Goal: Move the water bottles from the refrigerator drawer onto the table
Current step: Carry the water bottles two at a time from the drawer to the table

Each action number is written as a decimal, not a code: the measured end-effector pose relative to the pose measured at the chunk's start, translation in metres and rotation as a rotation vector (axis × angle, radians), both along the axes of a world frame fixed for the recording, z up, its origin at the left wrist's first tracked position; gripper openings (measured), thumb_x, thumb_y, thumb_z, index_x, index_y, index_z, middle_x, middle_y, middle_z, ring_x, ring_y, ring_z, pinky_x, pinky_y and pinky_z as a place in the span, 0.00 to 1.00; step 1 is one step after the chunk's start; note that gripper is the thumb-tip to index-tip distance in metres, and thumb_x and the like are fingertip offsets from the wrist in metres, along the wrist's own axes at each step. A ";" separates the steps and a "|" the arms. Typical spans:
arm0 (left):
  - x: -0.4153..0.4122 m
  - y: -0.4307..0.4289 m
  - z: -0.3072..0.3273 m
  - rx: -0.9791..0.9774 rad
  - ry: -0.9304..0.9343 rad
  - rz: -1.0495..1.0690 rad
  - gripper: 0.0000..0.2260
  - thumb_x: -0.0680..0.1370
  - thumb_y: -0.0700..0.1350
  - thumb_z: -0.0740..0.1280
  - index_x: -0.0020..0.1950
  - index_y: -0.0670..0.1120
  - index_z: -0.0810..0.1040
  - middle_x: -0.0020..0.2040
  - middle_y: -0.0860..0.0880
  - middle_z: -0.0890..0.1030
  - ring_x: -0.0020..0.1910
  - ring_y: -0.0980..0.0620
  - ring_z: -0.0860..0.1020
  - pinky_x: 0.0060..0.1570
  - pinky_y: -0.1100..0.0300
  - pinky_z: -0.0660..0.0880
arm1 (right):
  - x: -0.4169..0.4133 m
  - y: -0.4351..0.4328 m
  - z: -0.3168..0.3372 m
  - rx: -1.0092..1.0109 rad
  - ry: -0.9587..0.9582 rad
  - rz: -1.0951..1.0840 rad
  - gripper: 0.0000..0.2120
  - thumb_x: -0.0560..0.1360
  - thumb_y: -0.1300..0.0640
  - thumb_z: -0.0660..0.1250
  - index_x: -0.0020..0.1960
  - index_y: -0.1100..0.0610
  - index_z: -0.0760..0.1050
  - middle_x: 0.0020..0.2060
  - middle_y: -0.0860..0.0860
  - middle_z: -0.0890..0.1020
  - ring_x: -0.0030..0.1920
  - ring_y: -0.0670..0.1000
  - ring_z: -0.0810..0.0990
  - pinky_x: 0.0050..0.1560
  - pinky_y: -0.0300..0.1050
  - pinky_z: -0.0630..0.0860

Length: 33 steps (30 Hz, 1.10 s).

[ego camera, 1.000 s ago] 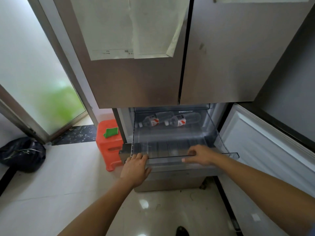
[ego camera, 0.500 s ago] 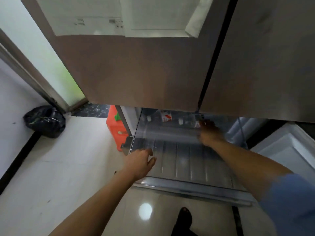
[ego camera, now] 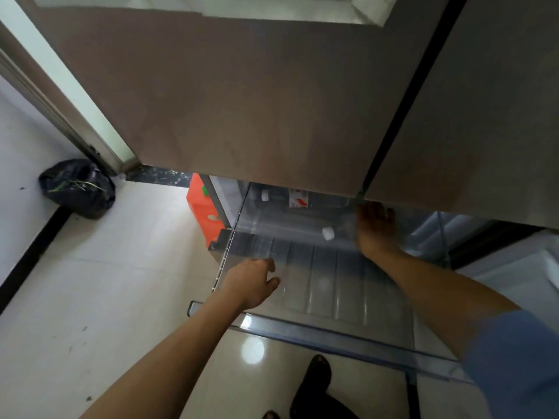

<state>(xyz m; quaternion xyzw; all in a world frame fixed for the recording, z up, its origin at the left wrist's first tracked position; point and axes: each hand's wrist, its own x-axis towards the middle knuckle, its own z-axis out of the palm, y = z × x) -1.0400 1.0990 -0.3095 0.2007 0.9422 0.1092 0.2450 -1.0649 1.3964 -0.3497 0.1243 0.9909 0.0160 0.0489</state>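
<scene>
Brown refrigerator doors (ego camera: 272, 101), upper frame. Clear ribbed plastic drawer (ego camera: 332, 294), centre, pulled out. Left hand (ego camera: 251, 285) over its left side, loosely curled, empty. Right hand (ego camera: 375, 225) at the drawer's back grips clear white-capped water bottle (ego camera: 331, 232) — red-labelled clear bottle (ego camera: 298, 198) lies behind.

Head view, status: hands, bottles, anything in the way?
Left hand open over drawer, left side. Right hand on nearer bottle, grip blurred. Second bottle at drawer's back. Fridge door overhangs, hiding drawer's rear.

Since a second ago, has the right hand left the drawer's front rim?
Yes. The right hand has gone from the drawer front rim to the drawer's back, onto a water bottle.
</scene>
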 end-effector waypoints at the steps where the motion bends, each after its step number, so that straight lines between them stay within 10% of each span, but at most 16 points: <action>1: 0.000 -0.002 0.002 0.005 0.012 0.008 0.17 0.79 0.56 0.62 0.63 0.49 0.74 0.55 0.44 0.82 0.56 0.43 0.78 0.57 0.50 0.75 | 0.007 0.000 0.000 0.056 -0.011 0.055 0.27 0.71 0.57 0.69 0.68 0.59 0.68 0.62 0.61 0.74 0.65 0.62 0.71 0.67 0.60 0.63; 7: 0.001 -0.003 0.010 -0.001 -0.013 0.066 0.16 0.79 0.56 0.62 0.62 0.48 0.74 0.56 0.43 0.81 0.57 0.42 0.77 0.55 0.51 0.75 | 0.047 -0.023 0.015 -0.132 -0.061 0.193 0.32 0.64 0.38 0.73 0.65 0.49 0.72 0.58 0.52 0.80 0.56 0.56 0.77 0.56 0.50 0.71; 15: -0.006 0.020 0.011 0.129 -0.222 0.253 0.21 0.79 0.56 0.61 0.66 0.44 0.72 0.63 0.40 0.77 0.61 0.40 0.75 0.59 0.50 0.73 | 0.092 0.002 0.004 -0.280 -0.290 0.092 0.37 0.63 0.46 0.74 0.70 0.46 0.66 0.61 0.51 0.78 0.57 0.53 0.77 0.55 0.47 0.75; 20: -0.007 0.042 0.019 0.446 -0.400 0.448 0.19 0.81 0.60 0.55 0.61 0.46 0.69 0.45 0.43 0.79 0.33 0.47 0.79 0.28 0.59 0.75 | 0.097 -0.017 0.010 -0.786 -0.234 0.070 0.33 0.60 0.55 0.78 0.63 0.46 0.71 0.56 0.48 0.80 0.53 0.48 0.80 0.53 0.51 0.79; 24: -0.010 0.035 0.034 0.693 -0.169 0.599 0.17 0.77 0.55 0.65 0.44 0.39 0.77 0.36 0.44 0.80 0.32 0.47 0.78 0.35 0.50 0.77 | 0.082 -0.048 0.028 -1.057 -0.314 0.086 0.35 0.62 0.58 0.81 0.64 0.48 0.70 0.56 0.46 0.79 0.54 0.43 0.79 0.53 0.42 0.78; 28: -0.006 0.007 0.052 0.556 0.107 0.536 0.17 0.73 0.55 0.60 0.37 0.42 0.73 0.32 0.46 0.76 0.32 0.47 0.75 0.35 0.52 0.73 | 0.041 -0.071 0.046 -1.090 -0.461 0.114 0.43 0.55 0.30 0.75 0.64 0.49 0.74 0.57 0.46 0.80 0.55 0.44 0.79 0.59 0.42 0.75; 33: 0.003 -0.035 0.066 0.445 0.225 0.654 0.11 0.77 0.53 0.62 0.38 0.49 0.72 0.37 0.50 0.75 0.36 0.49 0.71 0.34 0.57 0.64 | -0.018 -0.112 0.042 -0.910 -0.412 0.171 0.37 0.66 0.32 0.69 0.68 0.53 0.71 0.62 0.48 0.76 0.58 0.48 0.76 0.59 0.45 0.73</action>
